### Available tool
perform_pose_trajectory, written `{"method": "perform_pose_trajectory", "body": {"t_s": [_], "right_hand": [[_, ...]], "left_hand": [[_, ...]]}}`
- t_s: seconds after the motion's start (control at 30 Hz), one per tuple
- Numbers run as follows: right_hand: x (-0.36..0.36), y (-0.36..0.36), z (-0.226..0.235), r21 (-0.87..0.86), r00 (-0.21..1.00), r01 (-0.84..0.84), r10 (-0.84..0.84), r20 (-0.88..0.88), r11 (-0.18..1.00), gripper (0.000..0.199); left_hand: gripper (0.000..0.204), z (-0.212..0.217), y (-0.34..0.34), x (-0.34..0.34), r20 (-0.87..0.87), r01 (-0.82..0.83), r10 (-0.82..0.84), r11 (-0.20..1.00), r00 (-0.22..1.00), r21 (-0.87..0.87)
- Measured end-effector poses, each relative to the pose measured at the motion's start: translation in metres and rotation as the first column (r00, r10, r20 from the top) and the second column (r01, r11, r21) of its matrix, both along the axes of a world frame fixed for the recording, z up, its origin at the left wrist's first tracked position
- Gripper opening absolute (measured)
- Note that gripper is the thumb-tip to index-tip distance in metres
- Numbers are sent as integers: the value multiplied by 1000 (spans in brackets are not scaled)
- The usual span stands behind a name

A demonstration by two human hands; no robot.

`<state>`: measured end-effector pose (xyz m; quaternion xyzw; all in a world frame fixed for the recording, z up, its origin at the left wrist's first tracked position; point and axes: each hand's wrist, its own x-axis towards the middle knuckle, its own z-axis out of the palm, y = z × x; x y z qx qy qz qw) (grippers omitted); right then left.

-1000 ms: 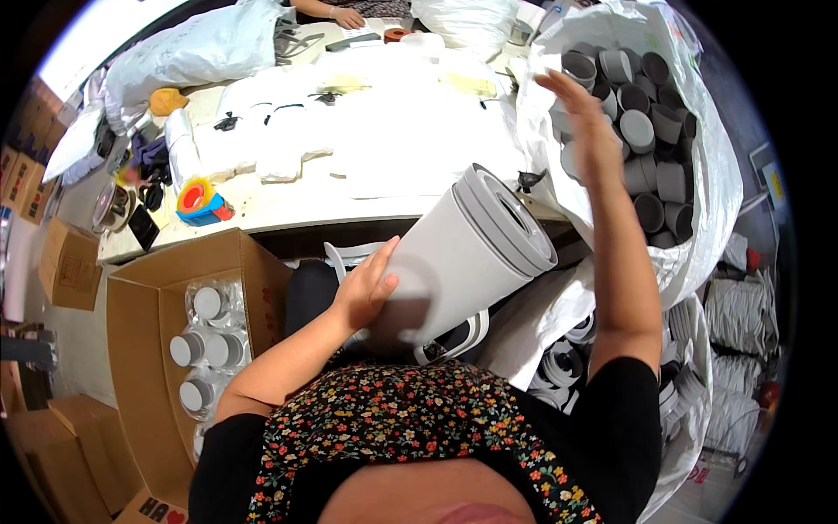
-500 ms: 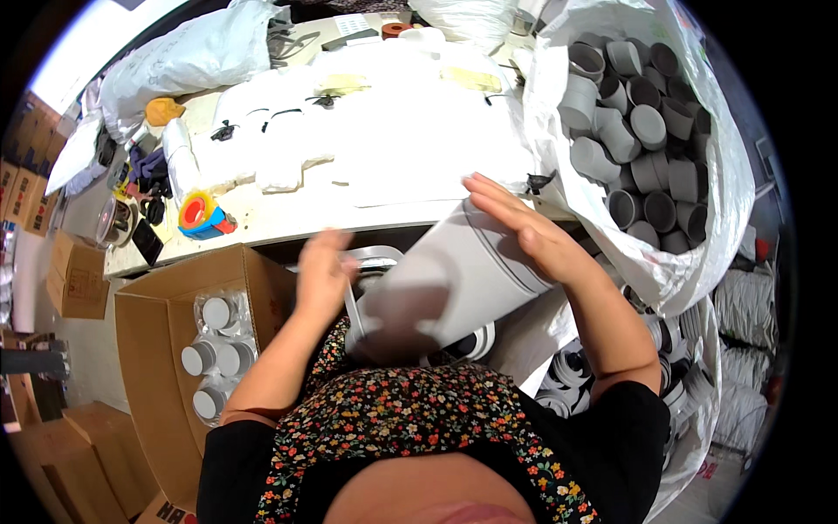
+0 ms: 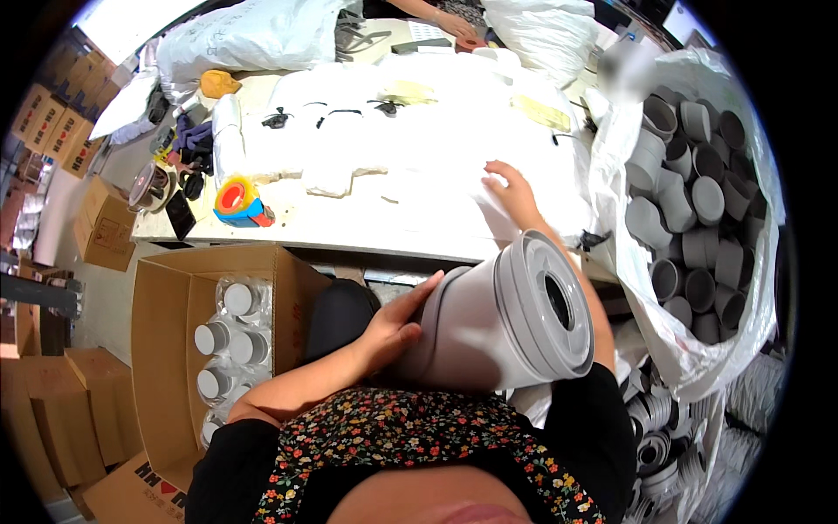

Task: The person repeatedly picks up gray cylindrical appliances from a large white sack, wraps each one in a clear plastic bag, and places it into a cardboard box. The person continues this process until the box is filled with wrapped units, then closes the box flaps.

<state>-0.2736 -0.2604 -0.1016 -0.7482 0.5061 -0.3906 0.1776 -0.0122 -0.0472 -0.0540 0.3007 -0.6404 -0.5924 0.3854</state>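
A grey plastic cylindrical container [image 3: 467,327] lies tilted across my lap, its ringed end with a dark round opening turned up and to the right. My left hand [image 3: 393,327] grips its left side, fingers laid along the wall and thumb bent over it. Beyond the container, my right hand [image 3: 513,194] reaches over the white-covered table [image 3: 436,218], near its front edge. Its fingers are apart and nothing shows in them. The container hides part of my right forearm.
A cardboard box [image 3: 292,306] with wrapped grey-lidded jars [image 3: 249,347] stands at left. On the right, a white sack [image 3: 624,288] holds many grey cups [image 3: 648,220]. A tape dispenser [image 3: 240,203] sits on the table. Another person's hand [image 3: 454,24] rests at its far side.
The container's ringed end has swung toward the right and up. My left hand has come onto its side; my right hand has left it for the table. Another person's hand has appeared.
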Motion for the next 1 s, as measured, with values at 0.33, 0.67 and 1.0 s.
{"method": "perform_pose_trajectory", "body": {"t_s": [0.33, 0.67, 1.0], "right_hand": [[43, 27, 40, 469, 745, -123, -231, 626, 874, 27], [26, 33, -21, 236, 609, -354, 32, 792, 905, 12], [37, 29, -15, 229, 387, -299, -102, 916, 926, 20]], "left_hand": [[83, -6, -14, 10, -125, -58, 77, 988, 989, 146], [8, -29, -158, -76, -142, -450, 453, 891, 880, 53], [18, -8, -155, -88, -153, -490, 490, 871, 858, 39]]}}
